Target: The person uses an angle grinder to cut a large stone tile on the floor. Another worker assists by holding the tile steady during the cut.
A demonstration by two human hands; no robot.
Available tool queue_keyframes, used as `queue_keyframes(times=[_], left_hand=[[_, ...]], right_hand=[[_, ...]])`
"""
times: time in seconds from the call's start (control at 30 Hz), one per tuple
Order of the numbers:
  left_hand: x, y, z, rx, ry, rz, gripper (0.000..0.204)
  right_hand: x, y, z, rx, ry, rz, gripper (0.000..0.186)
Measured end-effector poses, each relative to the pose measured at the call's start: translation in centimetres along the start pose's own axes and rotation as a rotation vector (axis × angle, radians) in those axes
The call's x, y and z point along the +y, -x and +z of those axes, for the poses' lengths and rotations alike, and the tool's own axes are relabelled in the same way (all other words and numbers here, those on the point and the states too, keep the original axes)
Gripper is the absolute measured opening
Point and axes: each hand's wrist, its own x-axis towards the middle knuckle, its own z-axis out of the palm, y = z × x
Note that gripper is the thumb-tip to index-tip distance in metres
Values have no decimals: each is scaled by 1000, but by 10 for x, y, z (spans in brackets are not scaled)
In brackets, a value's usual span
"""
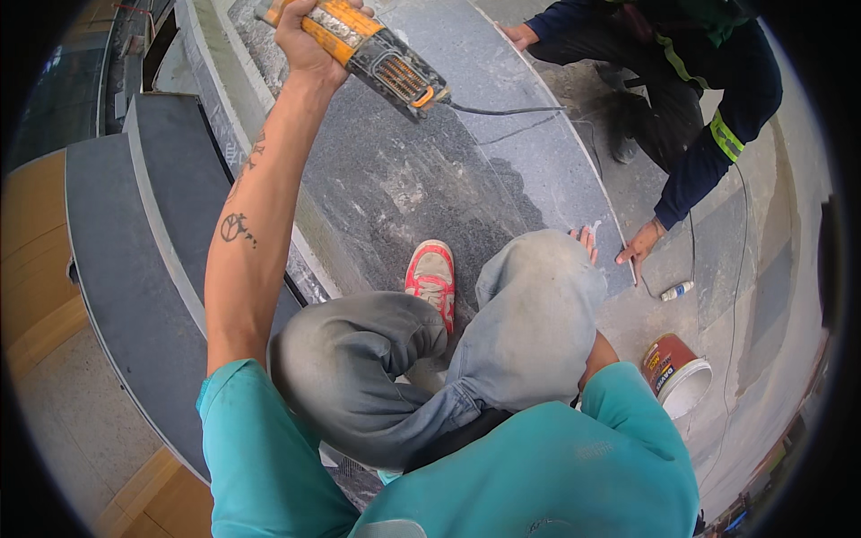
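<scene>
My left hand point(309, 45) is stretched far forward and wrapped round an orange and black corded angle grinder point(381, 58). Its vented rear end points right, and its front end lies beyond the top edge of the view. Below it is a grey stone slab point(448, 179) with darker wet patches. On the slab's right part, past my raised knee, the fingers of my right hand point(585, 240) lie spread and flat; my knee hides the palm. A co-worker's hand point(641, 244) touches the slab's right edge close by, and their other hand point(520, 36) is at its far edge.
The co-worker point(664, 99) crouches at the far right. A black cord point(511, 111) runs right from the grinder. A small white bottle point(677, 290) and a red-brown bucket point(677, 372) are on the floor at right. Dark curved stone steps point(126, 233) rise at left.
</scene>
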Motion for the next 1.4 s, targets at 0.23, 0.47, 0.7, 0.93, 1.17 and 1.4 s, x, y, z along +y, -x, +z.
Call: queue_keyframes(times=[0.23, 0.47, 0.7, 0.93, 1.17, 1.4], left_hand=[[-52, 95, -10, 185, 97, -181, 46], [-146, 146, -16, 236, 257, -255, 43], [-149, 151, -43, 174, 251, -340, 42], [-137, 161, -39, 179, 241, -284, 45], [-131, 166, -25, 245, 356, -388, 39], [-169, 175, -12, 121, 277, -419, 39]], right_hand=[[8, -19, -21, -131, -323, 145, 56], [-73, -155, -175, -363, -471, -708, 81], [-109, -165, -150, -480, -159, -895, 75], [-54, -144, -154, -950, 50, -573, 35], [-72, -125, -280, -1510, -669, 51, 82], [-201, -137, -185, -782, -826, -160, 100]])
